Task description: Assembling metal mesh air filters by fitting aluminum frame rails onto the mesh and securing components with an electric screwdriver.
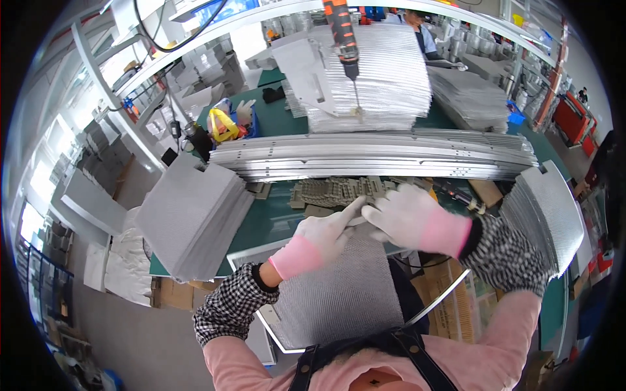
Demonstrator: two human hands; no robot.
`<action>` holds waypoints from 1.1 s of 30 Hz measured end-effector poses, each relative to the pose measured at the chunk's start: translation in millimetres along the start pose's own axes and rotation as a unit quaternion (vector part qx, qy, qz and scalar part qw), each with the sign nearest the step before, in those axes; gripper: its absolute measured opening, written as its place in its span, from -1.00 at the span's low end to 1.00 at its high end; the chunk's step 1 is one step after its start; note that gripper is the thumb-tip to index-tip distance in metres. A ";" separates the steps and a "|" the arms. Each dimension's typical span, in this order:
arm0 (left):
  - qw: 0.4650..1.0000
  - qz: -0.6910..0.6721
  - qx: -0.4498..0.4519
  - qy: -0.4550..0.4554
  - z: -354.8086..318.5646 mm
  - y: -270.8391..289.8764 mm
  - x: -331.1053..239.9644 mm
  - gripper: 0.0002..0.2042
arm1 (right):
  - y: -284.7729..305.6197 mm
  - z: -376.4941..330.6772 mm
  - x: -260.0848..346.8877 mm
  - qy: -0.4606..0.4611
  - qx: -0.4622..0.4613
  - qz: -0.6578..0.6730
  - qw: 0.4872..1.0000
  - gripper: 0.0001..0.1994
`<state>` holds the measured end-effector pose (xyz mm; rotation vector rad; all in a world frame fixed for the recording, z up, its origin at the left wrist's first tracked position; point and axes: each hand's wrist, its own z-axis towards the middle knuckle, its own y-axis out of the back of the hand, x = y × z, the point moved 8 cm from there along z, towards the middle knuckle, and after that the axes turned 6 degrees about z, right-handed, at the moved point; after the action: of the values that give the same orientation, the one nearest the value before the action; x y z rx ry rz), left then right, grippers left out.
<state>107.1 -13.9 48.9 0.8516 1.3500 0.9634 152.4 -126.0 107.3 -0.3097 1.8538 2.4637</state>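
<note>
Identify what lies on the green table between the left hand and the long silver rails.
In the head view, a pile of small grey-beige pieces lies on the green table between the gloved left hand and the long silver rails.

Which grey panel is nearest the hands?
The panel at lower middle, just below the left hand and right hand; the others sit in stacks farther off.

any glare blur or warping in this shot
In the head view, the fisheye bends the white overhead rail into an arch and leaves black corners; in the head view, the bright panels at the left look washed out, and the stacked metal strips catch highlights; also in the head view, the right hand looks slightly soft, possibly from motion.
</note>
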 end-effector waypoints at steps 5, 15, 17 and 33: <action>0.981 -0.123 -0.135 0.064 -76.9 12.2 94.4 -0.46 | -90.6 -132.3 58.2 -0.138 0.440 0.292 0.838 -0.69; 0.895 -0.195 -0.393 0.073 -125.1 107.1 77.0 -0.59 | -137.5 -125.4 46.2 -0.434 -0.331 0.635 0.547 -0.90; 0.881 -0.228 -0.402 0.105 -128.2 94.9 87.3 -0.80 | -92.3 -120.6 0.9 -0.423 -0.399 0.588 0.562 -0.92; 0.882 0.242 -0.390 -0.107 -45.6 88.8 -25.1 -0.52 | -87.0 -36.0 -75.9 -0.355 -0.163 0.683 0.617 -0.74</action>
<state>56.1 -4.7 137.8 0.6319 0.4548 1.5983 244.8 -129.3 29.4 2.5348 1.2175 2.5885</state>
